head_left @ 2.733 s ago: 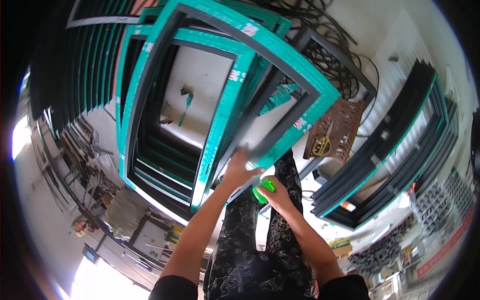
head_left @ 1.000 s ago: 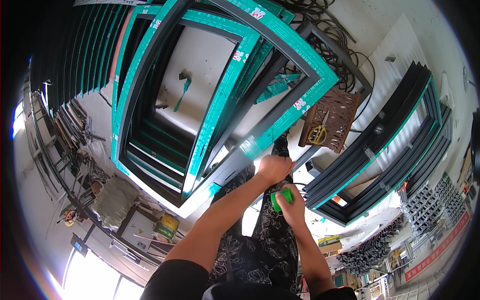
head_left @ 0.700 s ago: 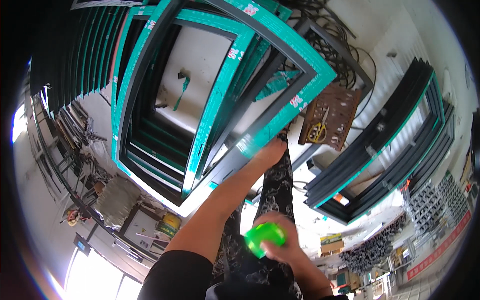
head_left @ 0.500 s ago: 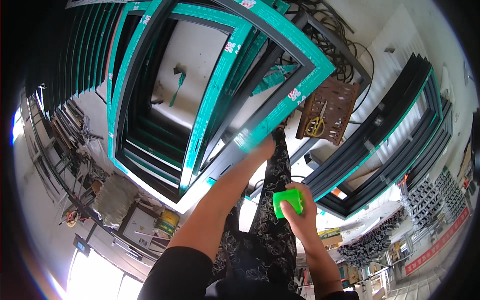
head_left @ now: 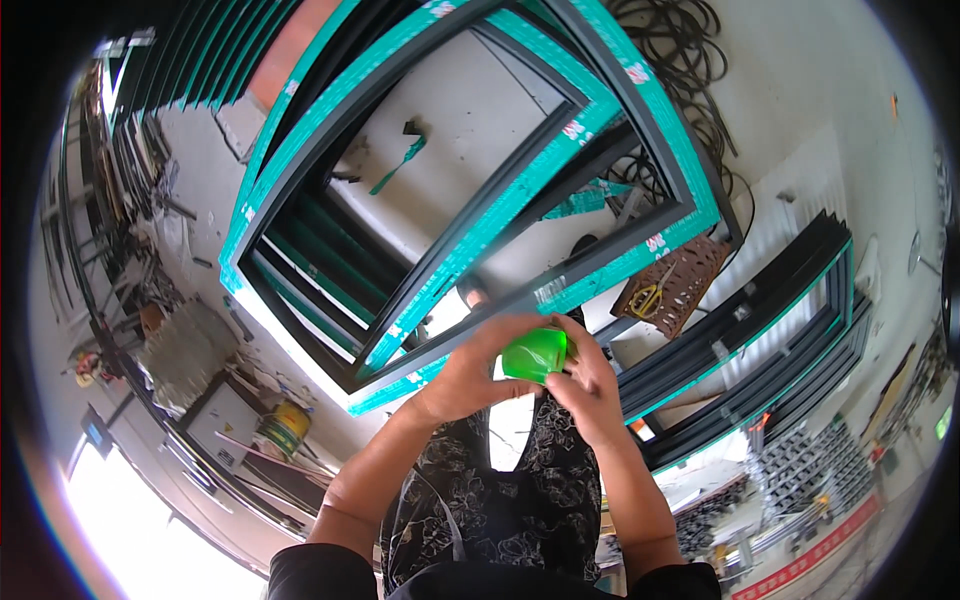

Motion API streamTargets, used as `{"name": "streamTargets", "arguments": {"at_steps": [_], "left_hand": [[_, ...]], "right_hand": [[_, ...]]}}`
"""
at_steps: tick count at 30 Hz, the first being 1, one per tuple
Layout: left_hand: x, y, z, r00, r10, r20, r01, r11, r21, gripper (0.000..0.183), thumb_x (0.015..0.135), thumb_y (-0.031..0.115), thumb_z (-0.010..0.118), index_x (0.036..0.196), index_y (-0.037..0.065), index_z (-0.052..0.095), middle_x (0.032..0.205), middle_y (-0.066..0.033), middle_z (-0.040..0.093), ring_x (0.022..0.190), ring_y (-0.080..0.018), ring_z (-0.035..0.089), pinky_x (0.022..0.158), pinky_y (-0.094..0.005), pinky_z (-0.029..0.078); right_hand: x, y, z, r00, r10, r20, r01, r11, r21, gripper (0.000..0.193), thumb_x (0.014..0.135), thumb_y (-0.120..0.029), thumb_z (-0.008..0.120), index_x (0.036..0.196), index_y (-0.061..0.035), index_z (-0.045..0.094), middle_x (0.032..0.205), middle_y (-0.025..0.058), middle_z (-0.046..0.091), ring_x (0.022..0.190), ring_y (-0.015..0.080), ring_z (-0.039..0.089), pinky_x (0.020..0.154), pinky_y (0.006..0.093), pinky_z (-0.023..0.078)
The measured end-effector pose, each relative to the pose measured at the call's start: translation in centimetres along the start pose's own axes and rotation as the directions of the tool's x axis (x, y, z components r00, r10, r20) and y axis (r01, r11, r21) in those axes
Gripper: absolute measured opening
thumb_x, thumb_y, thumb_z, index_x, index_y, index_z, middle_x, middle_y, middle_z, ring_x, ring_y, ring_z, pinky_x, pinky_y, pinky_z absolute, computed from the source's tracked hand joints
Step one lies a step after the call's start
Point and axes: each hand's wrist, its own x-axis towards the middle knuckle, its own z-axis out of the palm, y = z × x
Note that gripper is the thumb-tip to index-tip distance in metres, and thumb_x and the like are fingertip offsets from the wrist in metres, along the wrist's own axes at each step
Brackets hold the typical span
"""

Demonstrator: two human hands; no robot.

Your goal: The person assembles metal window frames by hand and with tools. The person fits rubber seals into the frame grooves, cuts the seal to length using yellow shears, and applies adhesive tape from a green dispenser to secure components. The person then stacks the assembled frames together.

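Observation:
A small, glossy, bright green object (head_left: 533,355), partly see-through, is held between my two hands in front of my legs; I cannot make out its exact kind. My left hand (head_left: 465,372) curves round its left side, fingers along the top and thumb below. From the right, my right hand (head_left: 588,385) grips it with bent fingers, the thumb at its lower corner. Just beyond my hands leans a dark window frame (head_left: 640,255) with green protective film along its faces. A second, narrower film-covered frame (head_left: 490,210) stands within its outline.
A rusty perforated metal stool (head_left: 680,285) bears yellow-handled scissors (head_left: 647,300) to the right. Dark frames (head_left: 745,335) are stacked beyond it. Black hoses (head_left: 685,50) lie coiled at the far right. A yellow-green bucket (head_left: 285,428) and metal scraps (head_left: 140,260) are at left.
My left hand has left the window frame and come back to the green object. My right hand has raised that object slightly leftward. The view has shifted.

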Motion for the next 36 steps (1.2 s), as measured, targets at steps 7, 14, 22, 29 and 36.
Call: {"name": "streamTargets", "arguments": {"at_steps": [7, 14, 22, 29, 36], "left_hand": [[-5.7, -1.1, -5.7, 0.995, -0.011, -0.097, -0.035, 0.887, -0.461, 0.076, 0.079, 0.023, 0.083, 0.142, 0.002, 0.046, 0.142, -0.0115, 0.051, 0.13, -0.0237, 0.049, 0.109, -0.0391, 0.039], [-10.4, -1.1, -10.1, 0.783, 0.233, -0.577, -0.185, 0.972, 0.142, 0.037, 0.077, 0.01, 0.079, 0.113, 0.008, 0.071, 0.113, -0.0103, 0.068, 0.106, -0.0282, 0.063, 0.09, -0.0383, 0.051], [-10.4, 0.4, -14.4, 0.74, 0.341, -0.579, -0.047, 0.886, 0.462, 0.019, 0.075, -0.001, 0.073, 0.093, 0.005, 0.071, 0.095, -0.0108, 0.07, 0.084, -0.0281, 0.069, 0.074, -0.035, 0.055], [-6.2, 1.2, -16.4, 0.716, 0.442, -0.541, -0.001, 0.775, 0.632, 0.023, 0.069, -0.003, 0.069, 0.088, 0.003, 0.059, 0.087, -0.0096, 0.062, 0.077, -0.0303, 0.062, 0.069, -0.0365, 0.053], [-1.6, 2.2, -17.2, 0.788, 0.096, -0.609, -0.046, 0.994, 0.097, 0.014, 0.086, -0.005, 0.055, 0.099, 0.001, 0.053, 0.087, -0.0066, 0.059, 0.077, -0.0158, 0.06, 0.069, -0.0297, 0.05]], "right_hand": [[2.2, 0.9, 6.4, 0.959, 0.237, 0.158, -0.273, 0.923, 0.272, 0.056, 0.096, -0.02, 0.061, 0.144, -0.0043, 0.036, 0.135, 0.0121, 0.051, 0.119, 0.0245, 0.057, 0.094, 0.043, 0.055], [5.1, 2.3, 12.9, 0.941, 0.285, 0.18, -0.322, 0.92, 0.224, 0.051, 0.096, -0.027, 0.064, 0.137, -0.002, 0.045, 0.124, 0.011, 0.059, 0.111, 0.023, 0.062, 0.091, 0.0401, 0.056], [8.7, 1.6, 15.4, 0.901, 0.375, 0.216, -0.398, 0.915, 0.071, 0.048, 0.096, -0.027, 0.062, 0.134, -0.0011, 0.048, 0.122, 0.0116, 0.06, 0.108, 0.0228, 0.064, 0.086, 0.0374, 0.059], [12.8, -0.4, 15.0, 0.845, 0.472, 0.251, -0.501, 0.863, 0.062, 0.043, 0.096, -0.028, 0.06, 0.13, -0.0039, 0.05, 0.118, 0.0088, 0.061, 0.102, 0.0208, 0.065, 0.08, 0.0366, 0.06], [18.3, -2.3, 13.0, 0.801, 0.582, 0.142, -0.596, 0.751, 0.283, 0.034, 0.096, -0.027, 0.06, 0.12, -0.0035, 0.054, 0.11, 0.0085, 0.063, 0.089, 0.0169, 0.065, 0.082, 0.0355, 0.061]]}}
